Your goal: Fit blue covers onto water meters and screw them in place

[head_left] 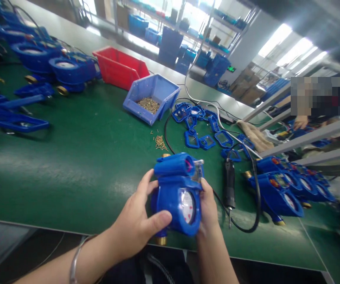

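Observation:
A blue water meter (172,197) with a round dial and brass threaded ends is held near the table's front edge, tilted on its side. Around its left side my left hand (140,217) is closed, thumb lying across the casing. My right hand (208,201) grips the right side, its fingers partly hidden behind the meter. Just beyond the meter lies a small pile of brass screws (160,142). To the right, a black electric screwdriver (229,183) rests on the green table (99,173), its bit pointing toward me.
A blue bin (155,98) of screws and a red bin (119,67) stand at the back. Several blue frames (207,142) lie by the cables. More meters stand at left (66,71) and right (276,189). A co-worker's hand (300,121) shows beyond grey rails.

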A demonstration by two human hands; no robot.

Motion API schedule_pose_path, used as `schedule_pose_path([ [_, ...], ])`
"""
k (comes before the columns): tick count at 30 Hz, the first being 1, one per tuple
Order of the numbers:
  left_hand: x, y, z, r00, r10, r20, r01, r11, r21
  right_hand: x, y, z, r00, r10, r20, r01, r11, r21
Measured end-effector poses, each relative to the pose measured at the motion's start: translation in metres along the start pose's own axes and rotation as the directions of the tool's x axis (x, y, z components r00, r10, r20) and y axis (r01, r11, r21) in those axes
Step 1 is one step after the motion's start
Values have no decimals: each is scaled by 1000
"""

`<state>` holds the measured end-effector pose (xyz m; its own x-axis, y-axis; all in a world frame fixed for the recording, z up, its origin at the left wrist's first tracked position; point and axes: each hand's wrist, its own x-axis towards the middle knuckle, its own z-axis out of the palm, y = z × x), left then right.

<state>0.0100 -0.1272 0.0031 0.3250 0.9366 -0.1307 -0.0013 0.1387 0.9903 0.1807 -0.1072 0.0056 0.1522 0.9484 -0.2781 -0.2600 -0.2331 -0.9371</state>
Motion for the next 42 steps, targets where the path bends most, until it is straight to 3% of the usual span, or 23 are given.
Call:
schedule_pose_path([
  [2, 10, -5, 1, 992, -128, -1, 126, 973, -192, 2, 4, 4, 1000, 10, 20, -11, 998, 55],
  [4, 18, -11, 3, 981, -195, -23, 179, 937, -299, 4, 9, 5, 999, -10, 37, 9, 999, 42],
  [6, 22, -16, 4, 975, -221, -36, 196, 922, -334, 6, 11, 4, 997, -14, 81, 16, 999, -31],
  [8, 24, -18, 4, 974, -223, -27, 200, 917, -345, 8, 9, -2, 993, -6, 115, 30, 978, -205],
  [10, 25, -19, 3, 976, -218, -4, 203, 916, -345, 11, 2, -8, 994, -92, 65, 112, 864, -490],
  [12, 25, -18, 2, 977, -215, 4, 204, 921, -333, 13, -6, -13, 969, -228, 91, 225, 672, -706],
  [13, 25, -18, 1, 978, -210, 9, 201, 922, -332, 15, -11, -14, 953, -259, 157, 286, 601, -747],
  [15, 23, -18, -1, 979, -201, 30, 199, 916, -348, 19, -18, -12, 918, -248, 311, 398, 559, -728],
  [17, 21, -20, -5, 978, -206, 37, 205, 904, -376, 25, -21, -9, 894, -252, 369, 445, 581, -681],
  [21, 12, -31, -16, 966, -259, -22, 222, 868, -445, 32, -20, -5, 908, -306, 286, 418, 714, -562],
  [23, 10, -37, -19, 975, -223, 8, 200, 858, -472, 33, -19, -6, 916, -317, 247, 399, 783, -477],
  [26, 15, -42, -21, 980, -135, 145, 189, 862, -471, 34, -18, -6, 924, -318, 215, 379, 840, -388],
  [30, 32, -38, -22, 896, -135, 422, 298, 888, -349, 36, -17, 0, 940, -286, 187, 334, 882, -332],
  [32, 41, -35, -25, 872, -146, 467, 274, 937, -218, 38, -16, 3, 944, -270, 188, 319, 895, -313],
  [34, 48, -33, -27, 877, -147, 457, 212, 973, -95, 39, -15, 1, 941, -266, 211, 322, 897, -304],
  [36, 51, -32, -29, 884, -138, 446, 171, 985, -36, 35, -12, -7, 938, -273, 213, 328, 898, -292],
  [39, 51, -33, -30, 887, -135, 442, 178, 983, -55, 19, -6, -31, 957, -279, 76, 289, 906, -311],
  [41, 49, -34, -30, 875, -152, 460, 223, 969, -104, 2, 1, -46, 976, -215, 29, 209, 895, -395],
  [42, 48, -33, -29, 867, -161, 471, 249, 960, -131, -8, 6, -51, 987, -149, 62, 161, 875, -456],
])
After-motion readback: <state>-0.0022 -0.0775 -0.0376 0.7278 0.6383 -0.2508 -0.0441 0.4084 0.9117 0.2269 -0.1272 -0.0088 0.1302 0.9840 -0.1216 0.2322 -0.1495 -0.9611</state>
